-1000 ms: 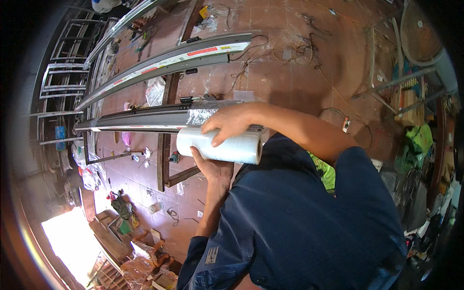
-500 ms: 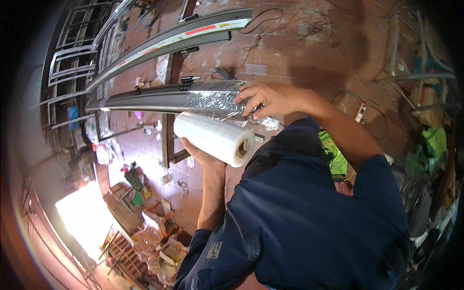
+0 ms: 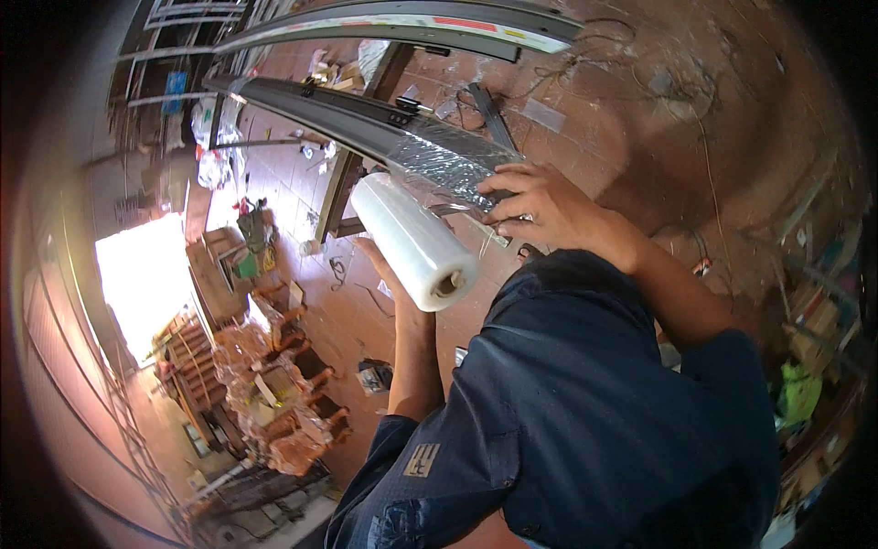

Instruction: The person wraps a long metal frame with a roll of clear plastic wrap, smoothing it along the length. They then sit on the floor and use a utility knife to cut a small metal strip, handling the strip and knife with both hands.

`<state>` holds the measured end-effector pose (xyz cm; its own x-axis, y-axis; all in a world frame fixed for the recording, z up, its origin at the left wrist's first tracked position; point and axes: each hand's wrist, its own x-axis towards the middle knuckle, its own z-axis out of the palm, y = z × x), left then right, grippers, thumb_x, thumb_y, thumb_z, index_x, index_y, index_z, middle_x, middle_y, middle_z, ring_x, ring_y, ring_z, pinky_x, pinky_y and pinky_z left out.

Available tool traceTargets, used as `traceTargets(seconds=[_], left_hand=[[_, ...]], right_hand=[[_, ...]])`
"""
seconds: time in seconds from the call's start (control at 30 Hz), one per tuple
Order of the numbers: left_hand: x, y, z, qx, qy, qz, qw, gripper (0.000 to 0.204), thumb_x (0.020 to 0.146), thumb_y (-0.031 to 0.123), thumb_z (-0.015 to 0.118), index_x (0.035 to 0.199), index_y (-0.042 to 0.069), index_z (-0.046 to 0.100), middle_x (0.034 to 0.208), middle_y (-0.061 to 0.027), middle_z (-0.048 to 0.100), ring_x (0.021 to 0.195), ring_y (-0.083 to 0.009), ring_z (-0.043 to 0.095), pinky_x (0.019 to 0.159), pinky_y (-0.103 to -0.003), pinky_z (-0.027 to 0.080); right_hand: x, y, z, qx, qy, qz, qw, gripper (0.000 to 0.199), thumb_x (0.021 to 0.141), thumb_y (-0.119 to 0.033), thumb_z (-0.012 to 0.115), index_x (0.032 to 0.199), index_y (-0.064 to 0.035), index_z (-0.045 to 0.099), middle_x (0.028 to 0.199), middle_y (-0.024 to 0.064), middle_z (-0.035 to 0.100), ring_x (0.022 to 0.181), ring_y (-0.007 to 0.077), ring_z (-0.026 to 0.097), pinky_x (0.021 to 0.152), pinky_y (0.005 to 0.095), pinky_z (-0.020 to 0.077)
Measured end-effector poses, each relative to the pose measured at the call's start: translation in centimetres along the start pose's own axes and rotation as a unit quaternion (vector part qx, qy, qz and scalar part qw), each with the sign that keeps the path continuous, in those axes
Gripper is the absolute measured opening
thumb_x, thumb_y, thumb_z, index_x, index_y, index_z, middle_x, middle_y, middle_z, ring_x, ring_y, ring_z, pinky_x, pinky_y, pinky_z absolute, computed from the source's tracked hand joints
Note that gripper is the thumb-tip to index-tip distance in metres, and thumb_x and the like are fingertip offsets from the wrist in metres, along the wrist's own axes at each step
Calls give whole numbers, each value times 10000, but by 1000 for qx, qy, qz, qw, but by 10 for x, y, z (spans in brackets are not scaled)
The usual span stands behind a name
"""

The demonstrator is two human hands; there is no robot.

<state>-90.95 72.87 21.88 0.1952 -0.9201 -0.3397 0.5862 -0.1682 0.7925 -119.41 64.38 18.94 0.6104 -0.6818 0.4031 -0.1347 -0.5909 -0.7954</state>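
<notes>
A thick roll of clear stretch film [image 3: 402, 233] rests tilted in my left hand [image 3: 395, 288]. That hand's fingers are mostly hidden behind and under the roll; its cardboard core shows at the end nearer me. My right hand [image 3: 558, 206] bends its fingers over the near end of a long dark grey metal profile [image 3: 352, 133], pressing the shiny film [image 3: 448, 165] wrapped around that end. Film runs between the roll and the profile, just above the roll. A ring shows on one finger of my right hand.
Another long profile with a red and white label strip [image 3: 466, 27] lies beyond, and a dark steel support [image 3: 343, 188] stands beneath. Loose cables [image 3: 704, 165] cross the reddish floor. Wrapped wooden furniture [image 3: 274, 393] stands at lower left, near a bright opening [image 3: 142, 284].
The view has swung, so the profiles slope more steeply down to the right. The roll has tilted further, its core end pointing more toward me. Both hands keep their holds.
</notes>
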Motion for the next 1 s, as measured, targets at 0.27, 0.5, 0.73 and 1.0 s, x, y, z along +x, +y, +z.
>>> traceTargets(seconds=[0.27,0.5,0.73,1.0], left_hand=[[6,-53,-11,-99,99,50,989,919,917,721,593,1514,48,408,1367,-191,604,1204,-359,629,1038,-525,531],[-7,-58,-1,-171,130,-38,976,765,982,580,559,1483,17,426,1333,-190,625,1152,-338,663,1028,-523,530],[26,-115,-9,-19,288,30,957,566,889,315,806,1291,-21,590,1125,-128,700,978,-224,679,846,-376,547],[39,-112,-9,17,311,60,948,528,751,177,859,1153,-76,631,1001,-161,720,771,-256,704,709,-394,584]], right_hand=[[48,-22,2,-88,-48,95,990,404,843,-349,795,1166,-116,726,1353,148,587,1225,358,570,1012,512,439],[122,-9,46,-171,-184,222,942,1063,817,-428,775,1659,-186,172,1645,358,152,1459,561,318,1186,583,334],[123,-9,53,-193,-192,231,934,1023,820,-357,745,1661,-199,185,1649,320,191,1472,552,298,1148,611,368],[112,0,66,-233,-153,140,950,994,829,-353,748,1653,-188,218,1590,366,268,1427,558,353,1144,611,358]])
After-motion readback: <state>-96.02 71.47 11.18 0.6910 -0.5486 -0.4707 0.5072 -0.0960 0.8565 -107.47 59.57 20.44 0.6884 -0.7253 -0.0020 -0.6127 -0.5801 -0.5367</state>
